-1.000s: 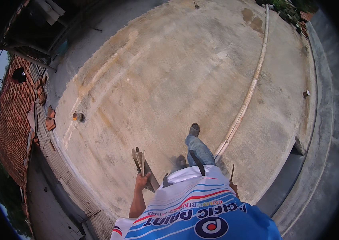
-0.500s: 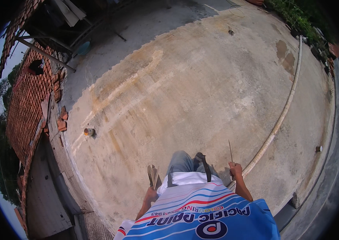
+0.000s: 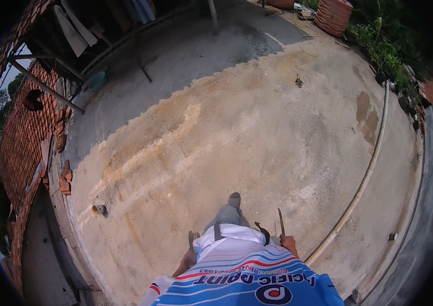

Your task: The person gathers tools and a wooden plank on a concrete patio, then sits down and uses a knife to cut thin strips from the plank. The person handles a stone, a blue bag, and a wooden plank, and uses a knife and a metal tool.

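At my left side, my left hand (image 3: 189, 257) is closed around some flat, blade-like tools (image 3: 192, 238) pointing ahead; their exact kind is hard to make out. My right hand (image 3: 288, 243) grips a long, thin, brownish blade-like tool (image 3: 281, 223) by its lower end, tip pointing forward. Both hands hang beside my body, above the concrete surface (image 3: 216, 153). One shoe (image 3: 234, 198) shows ahead of the other, which is hidden below me.
A long pale pipe (image 3: 359, 196) curves along the right. A short rusty-topped stub or can (image 3: 99, 210) is at left, a small white one (image 3: 393, 236) at right. Loose bricks (image 3: 65, 183) line the left edge. Farther off are a yellowish hose (image 3: 308, 46) and a small dark object (image 3: 298, 80).
I have moved forward, and the stub at left and the far objects appear lower and nearer. One leg has swung ahead. Both hands keep hold of their tools.
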The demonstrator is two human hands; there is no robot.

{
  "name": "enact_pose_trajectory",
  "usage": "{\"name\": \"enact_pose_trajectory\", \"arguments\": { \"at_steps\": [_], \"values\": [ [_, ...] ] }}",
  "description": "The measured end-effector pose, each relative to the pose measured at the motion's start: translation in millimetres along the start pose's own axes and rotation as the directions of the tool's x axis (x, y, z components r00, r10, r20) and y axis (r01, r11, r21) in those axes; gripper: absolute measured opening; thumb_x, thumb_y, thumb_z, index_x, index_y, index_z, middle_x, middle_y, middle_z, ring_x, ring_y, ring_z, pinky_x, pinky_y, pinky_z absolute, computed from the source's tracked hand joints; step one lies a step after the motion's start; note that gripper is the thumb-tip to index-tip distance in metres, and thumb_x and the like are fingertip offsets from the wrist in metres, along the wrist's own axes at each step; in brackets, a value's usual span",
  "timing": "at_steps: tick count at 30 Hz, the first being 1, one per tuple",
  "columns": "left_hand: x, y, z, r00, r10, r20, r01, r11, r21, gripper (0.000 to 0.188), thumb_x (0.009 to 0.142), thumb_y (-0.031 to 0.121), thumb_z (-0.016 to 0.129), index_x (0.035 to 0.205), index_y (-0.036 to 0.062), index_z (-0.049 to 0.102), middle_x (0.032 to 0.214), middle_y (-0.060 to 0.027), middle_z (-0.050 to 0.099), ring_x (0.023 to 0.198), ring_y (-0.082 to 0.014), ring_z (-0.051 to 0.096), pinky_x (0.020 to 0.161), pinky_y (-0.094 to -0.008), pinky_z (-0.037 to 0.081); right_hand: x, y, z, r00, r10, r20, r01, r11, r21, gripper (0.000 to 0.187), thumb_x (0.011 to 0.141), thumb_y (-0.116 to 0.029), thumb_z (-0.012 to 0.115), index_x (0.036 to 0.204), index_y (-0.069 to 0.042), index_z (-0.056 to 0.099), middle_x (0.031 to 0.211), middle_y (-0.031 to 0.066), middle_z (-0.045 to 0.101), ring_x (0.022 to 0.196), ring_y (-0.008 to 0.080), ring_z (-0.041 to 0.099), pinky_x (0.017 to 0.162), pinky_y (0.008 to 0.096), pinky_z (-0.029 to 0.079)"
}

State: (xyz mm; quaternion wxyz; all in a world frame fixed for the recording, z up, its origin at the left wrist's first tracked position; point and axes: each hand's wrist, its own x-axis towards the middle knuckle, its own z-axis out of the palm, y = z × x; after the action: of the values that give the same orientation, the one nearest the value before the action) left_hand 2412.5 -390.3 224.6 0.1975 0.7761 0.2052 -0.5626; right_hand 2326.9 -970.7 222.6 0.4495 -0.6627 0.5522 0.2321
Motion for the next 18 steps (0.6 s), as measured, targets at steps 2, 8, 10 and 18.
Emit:
{"name": "enact_pose_trajectory", "arguments": {
  "at_steps": [2,8,10,18],
  "values": [
    [39,102,-31,0.996,0.093,0.0,-0.092,0.993,0.073,0.04,0.086,0.038,0.068,0.112,0.0084,0.072,0.115,-0.0213,0.064,0.103,-0.0343,0.065,0.085,-0.0468,0.052,3,-15,-4,0.997,0.062,-0.046,-0.07,0.978,-0.194,0.05,0.085,-0.043,0.064,0.085,0.007,0.07,0.083,0.0266,0.071,0.084,0.0317,0.074,0.069,0.0418,0.055],
    [62,380,-111,0.89,0.378,-0.254,-0.034,0.611,0.791,0.037,0.086,0.034,0.064,0.116,0.0146,0.073,0.137,-0.0187,0.052,0.122,-0.0432,0.056,0.095,-0.0562,0.043,128,-42,-20,0.964,0.184,-0.194,-0.203,0.975,-0.086,0.043,0.085,-0.036,0.063,0.084,0.006,0.07,0.082,0.0275,0.071,0.096,0.0335,0.072,0.075,0.0438,0.055],
    [84,423,-149,0.904,0.368,-0.217,0.003,0.502,0.865,0.036,0.087,0.033,0.064,0.117,0.0158,0.073,0.137,-0.0182,0.052,0.124,-0.0411,0.056,0.097,-0.0563,0.041,165,-91,-35,0.972,0.168,-0.166,-0.182,0.98,-0.074,0.043,0.085,-0.036,0.063,0.084,0.006,0.07,0.081,0.027,0.07,0.094,0.0332,0.072,0.074,0.0438,0.055],
    [119,610,-204,0.931,0.172,-0.323,0.046,0.821,0.57,0.049,0.08,0.045,0.069,0.118,0.0134,0.072,0.124,-0.0235,0.064,0.113,-0.0384,0.064,0.095,-0.0511,0.049,331,-261,-154,0.984,-0.174,-0.024,0.152,0.914,-0.376,0.041,0.085,-0.034,0.063,0.083,0.006,0.069,0.077,0.025,0.07,0.086,0.032,0.073,0.069,0.0438,0.055]
  ]
}}
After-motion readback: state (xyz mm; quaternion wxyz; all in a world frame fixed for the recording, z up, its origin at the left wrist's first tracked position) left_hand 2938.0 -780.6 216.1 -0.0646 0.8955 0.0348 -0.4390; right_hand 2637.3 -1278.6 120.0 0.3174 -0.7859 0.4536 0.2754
